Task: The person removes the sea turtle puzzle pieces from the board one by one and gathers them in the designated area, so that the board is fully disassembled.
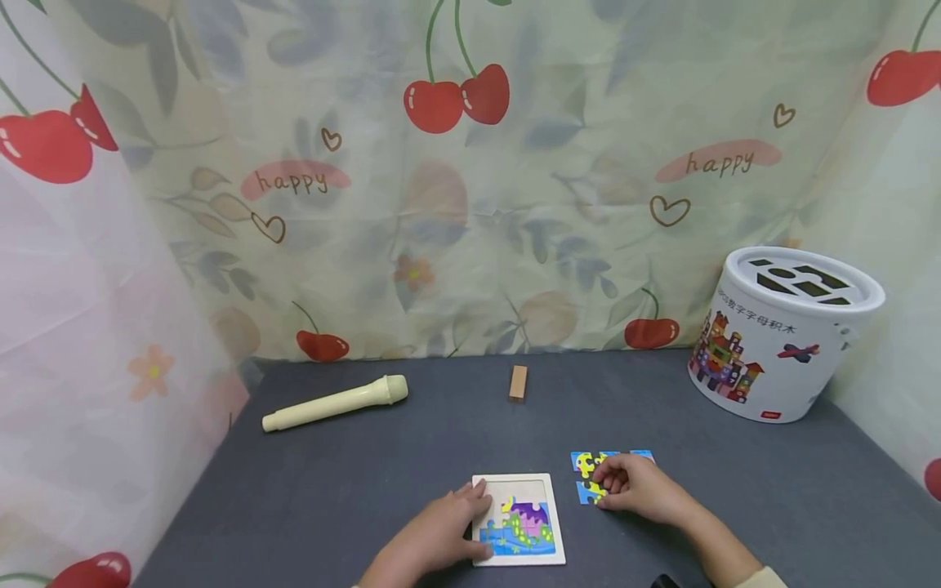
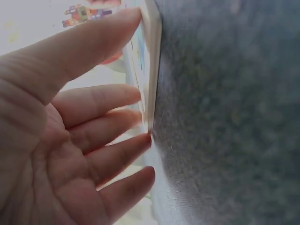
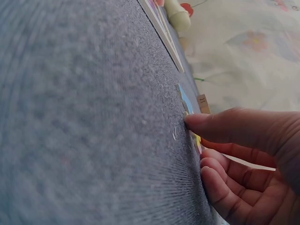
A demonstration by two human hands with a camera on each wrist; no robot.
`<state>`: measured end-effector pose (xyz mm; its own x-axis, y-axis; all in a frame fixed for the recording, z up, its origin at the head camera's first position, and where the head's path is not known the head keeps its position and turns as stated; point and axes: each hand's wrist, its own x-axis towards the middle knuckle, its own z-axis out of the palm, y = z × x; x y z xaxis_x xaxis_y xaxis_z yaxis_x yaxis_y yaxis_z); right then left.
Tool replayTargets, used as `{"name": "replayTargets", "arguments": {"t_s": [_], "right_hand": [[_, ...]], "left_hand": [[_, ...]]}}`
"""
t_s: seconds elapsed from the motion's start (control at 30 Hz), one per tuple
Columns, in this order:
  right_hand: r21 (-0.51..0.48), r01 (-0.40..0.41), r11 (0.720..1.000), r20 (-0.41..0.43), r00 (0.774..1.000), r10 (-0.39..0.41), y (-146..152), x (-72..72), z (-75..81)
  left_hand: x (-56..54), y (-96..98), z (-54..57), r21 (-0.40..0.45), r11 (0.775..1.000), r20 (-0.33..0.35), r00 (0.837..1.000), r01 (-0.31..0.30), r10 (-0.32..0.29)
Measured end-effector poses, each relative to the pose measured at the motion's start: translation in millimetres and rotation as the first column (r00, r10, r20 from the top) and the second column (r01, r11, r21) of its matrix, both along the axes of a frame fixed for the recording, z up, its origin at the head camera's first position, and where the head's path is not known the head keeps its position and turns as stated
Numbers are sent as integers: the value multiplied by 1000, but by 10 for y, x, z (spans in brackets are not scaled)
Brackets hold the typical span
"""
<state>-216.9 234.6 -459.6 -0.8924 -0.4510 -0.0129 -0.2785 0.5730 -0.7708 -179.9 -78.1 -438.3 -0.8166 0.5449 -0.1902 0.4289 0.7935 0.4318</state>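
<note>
Steady jigsaw tray (image 1: 557, 523) with relaxed left hand (image 1: 450, 525); lift puzzle pieces (image 1: 585, 465) edgewise with curled right hand (image 1: 638, 488), grasp unclear.

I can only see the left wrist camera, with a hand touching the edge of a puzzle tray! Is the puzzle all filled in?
Observer: No, the top part of the puzzle tray is bare.
Operator: Ooh! And what's happening next to it?
Observer: To the tray's right, the right hand has its fingertips at some loose puzzle pieces on the table.
Operator: Is there anything farther back?
Observer: Yes, a small wooden block sits near the patterned cloth.
</note>
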Motion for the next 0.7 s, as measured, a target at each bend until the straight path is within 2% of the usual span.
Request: {"name": "replayTargets", "arguments": {"t_s": [0.07,0.2,0.3,0.43,0.53,0.7], "right_hand": [[1,8,1000,-5,1000,-8,-2,6,10],[10,44,999,-71,997,-43,-11,28,46],[15,55,998,-105,993,-53,-45,39,91],[-7,7,1000,-108,994,-8,-138,27,106],[-10,-34,999,-101,994,33,-244,7,102],[4,-81,997,-48,996,81,-483,-36,149]], "left_hand": [[30,4,7,-18,999,-31,999,29,-30],[86,14,18,-59,994,-72,993,90,-95],[113,38,30,-72,992,-13,994,106,-107],[132,83,24,-88,991,87,992,97,-89],[154,97,6,-109,988,80,991,112,-103],[155,108,-18,-125,983,105,987,133,-121]]}}
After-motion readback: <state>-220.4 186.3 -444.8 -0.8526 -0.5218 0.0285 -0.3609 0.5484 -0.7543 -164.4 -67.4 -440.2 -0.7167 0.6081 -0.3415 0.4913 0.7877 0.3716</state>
